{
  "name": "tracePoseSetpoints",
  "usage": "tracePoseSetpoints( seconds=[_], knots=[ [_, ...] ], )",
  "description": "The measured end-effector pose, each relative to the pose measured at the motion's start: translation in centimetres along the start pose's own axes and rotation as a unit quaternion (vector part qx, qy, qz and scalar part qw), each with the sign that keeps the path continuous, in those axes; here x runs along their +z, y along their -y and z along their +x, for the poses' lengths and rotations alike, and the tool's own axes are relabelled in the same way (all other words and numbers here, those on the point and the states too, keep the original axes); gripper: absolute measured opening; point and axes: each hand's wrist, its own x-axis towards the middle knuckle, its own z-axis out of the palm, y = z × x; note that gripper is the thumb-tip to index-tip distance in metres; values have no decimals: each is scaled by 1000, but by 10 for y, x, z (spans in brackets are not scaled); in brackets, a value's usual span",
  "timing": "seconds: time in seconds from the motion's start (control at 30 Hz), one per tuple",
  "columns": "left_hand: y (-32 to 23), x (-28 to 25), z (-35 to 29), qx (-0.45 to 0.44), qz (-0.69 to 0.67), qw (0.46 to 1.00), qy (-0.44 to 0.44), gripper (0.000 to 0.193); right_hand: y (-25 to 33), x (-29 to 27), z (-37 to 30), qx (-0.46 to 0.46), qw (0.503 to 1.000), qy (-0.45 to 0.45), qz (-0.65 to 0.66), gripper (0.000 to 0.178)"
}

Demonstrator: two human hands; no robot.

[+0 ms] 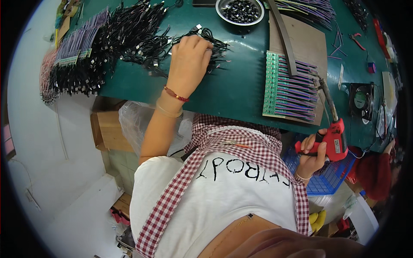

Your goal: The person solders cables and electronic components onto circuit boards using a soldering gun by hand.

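My left hand (pixel 189 60) is closed over a small bundle of black cables (pixel 219 49) with bare-ended wires and metal plugs; its fingertips are partly hidden. In my right hand (pixel 310 155) is a red soldering gun (pixel 336 139), gripped by its handle, its long metal tip reaching up toward the boards. Beside that tip, a row of green circuit boards (pixel 270 84) with purple and black wires (pixel 297 92) lies on a brown cardboard sheet (pixel 301 36). A dark flat bar (pixel 283 36) rests across the wires.
A metal bowl (pixel 221 18) of small black parts stands at the back. A large pile of black cables (pixel 133 32) and wired boards (pixel 73 58) covers the left of the green table (pixel 241 86). Red-handled pliers (pixel 357 41) and a black device (pixel 361 101) lie right; a blue basket (pixel 320 188) sits below.
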Motion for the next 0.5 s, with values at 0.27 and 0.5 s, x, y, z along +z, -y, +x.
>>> tracePoseSetpoints(
  seconds=[0.27,0.5],
  knots=[
    [11,8,6,-1,-73,995,71,14,-1,9,8,-3,998,23,52,33],
    [9,24,16,101,-21,991,83,17,1,27,16,2,997,3,76,33]
  ],
)
